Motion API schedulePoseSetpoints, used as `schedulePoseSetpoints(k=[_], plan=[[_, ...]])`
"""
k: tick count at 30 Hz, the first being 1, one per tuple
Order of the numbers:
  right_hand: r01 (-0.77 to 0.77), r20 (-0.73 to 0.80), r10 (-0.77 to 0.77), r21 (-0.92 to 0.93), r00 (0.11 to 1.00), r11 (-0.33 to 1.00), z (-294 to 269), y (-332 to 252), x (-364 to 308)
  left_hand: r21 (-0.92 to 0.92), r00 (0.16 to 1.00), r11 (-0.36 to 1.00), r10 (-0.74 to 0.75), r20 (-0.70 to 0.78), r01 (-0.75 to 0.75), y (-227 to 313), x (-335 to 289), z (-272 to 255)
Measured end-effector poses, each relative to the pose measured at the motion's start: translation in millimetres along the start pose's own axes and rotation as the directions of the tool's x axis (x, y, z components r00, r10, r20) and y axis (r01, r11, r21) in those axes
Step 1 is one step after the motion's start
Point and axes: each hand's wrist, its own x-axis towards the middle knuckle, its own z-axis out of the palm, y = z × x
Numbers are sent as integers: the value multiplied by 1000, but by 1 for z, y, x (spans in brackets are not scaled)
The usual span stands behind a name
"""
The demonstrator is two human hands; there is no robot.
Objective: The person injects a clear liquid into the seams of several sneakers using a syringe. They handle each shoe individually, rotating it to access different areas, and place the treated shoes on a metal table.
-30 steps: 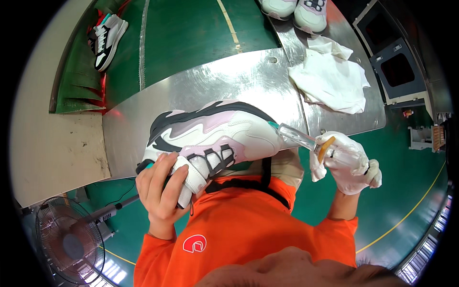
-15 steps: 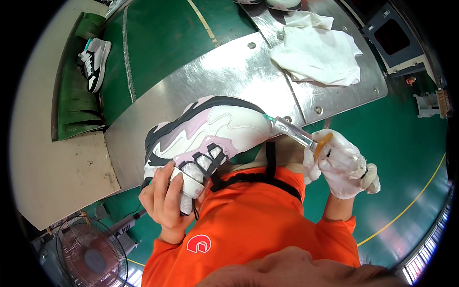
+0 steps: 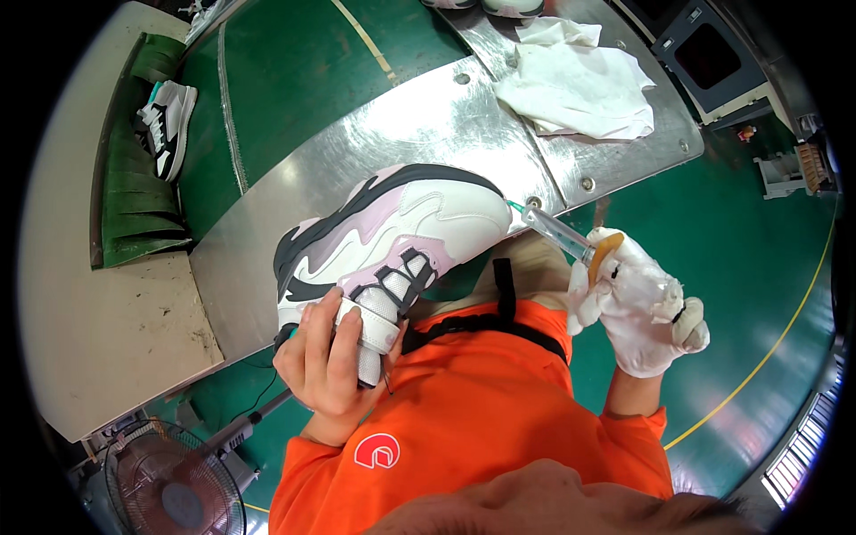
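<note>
Bare, my left hand (image 3: 330, 366) is closed round the heel and tongue end of a sneaker (image 3: 459, 211), white and pale purple with a black-edged sole. The shoe lies tilted on its side, sole away from me, its toe pointing right. My right hand (image 3: 629, 308), in a white glove, grips a clear syringe (image 3: 557, 234) with an amber flange. The syringe's green tip is at the shoe's toe, by the seam between upper and sole; whether it touches I cannot tell. Part of my left palm is hidden behind the shoe.
Beyond the shoe runs a metal table edge (image 3: 357, 134) beside a green belt (image 3: 294, 62). White cloths (image 3: 580, 89) lie at the far right of the metal. Another sneaker (image 3: 167, 129) stands by a green fringed curtain (image 3: 138, 196) at left. A fan (image 3: 174, 486) is at lower left.
The sneaker and my left hand have shifted slightly right. The syringe tip has moved a little right and up, staying by the toe. The whole view has shifted slightly.
</note>
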Motion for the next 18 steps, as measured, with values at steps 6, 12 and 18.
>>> schedulePoseSetpoints(k=[6,12,18], plan=[[64,67,-71,99,995,993,9,0,-5,10,998,1000,3,-64,-3,-2,-1,4],[72,37,-70,-35,997,997,25,-5,-8,5,997,1000,3,-75,-3,-5,0,5],[25,215,-8,-77,976,997,24,1,-12,-84,999,996,-18,37,21,-12,18,-4]])
